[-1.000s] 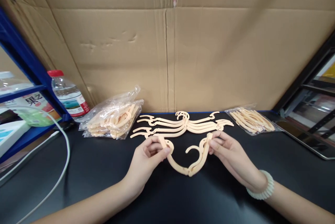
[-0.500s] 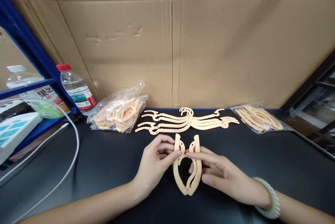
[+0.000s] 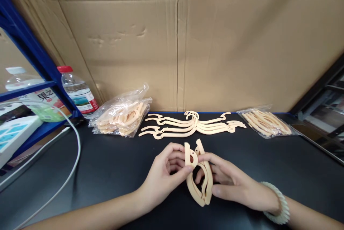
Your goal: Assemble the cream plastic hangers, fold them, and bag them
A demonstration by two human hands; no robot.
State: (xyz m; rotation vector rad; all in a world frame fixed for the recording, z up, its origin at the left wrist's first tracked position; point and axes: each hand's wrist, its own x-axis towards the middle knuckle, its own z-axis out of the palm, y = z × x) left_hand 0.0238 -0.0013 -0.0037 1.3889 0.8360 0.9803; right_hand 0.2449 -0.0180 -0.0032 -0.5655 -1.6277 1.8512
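Note:
A cream folding clothes hanger (image 3: 194, 191), folded into a narrow loop, is held between both hands above the black tabletop. My left hand (image 3: 172, 174) is closed on its left arm, thumb in front near the curved end piece and fingers behind. My right hand (image 3: 228, 178) grips the right arm, with the index finger near the end piece and the other fingers partly hidden behind the loop. Just beyond the hands lie several unfolded cream hangers (image 3: 177, 134), stacked in overlapping rows with their hooks bunched in the middle.
A clear bag of cream hanger parts (image 3: 120, 117) sits at the back left, another bag (image 3: 266, 122) at the back right. A red-capped bottle (image 3: 80, 93) stands by the blue shelf (image 3: 44, 57). A white cable (image 3: 78, 147) curves over the table's left side.
The folded hanger has shifted slightly right and nearer to me, tilting and twisting. Its left arm has turned so the end piece shows more. Both hands keep their hold.

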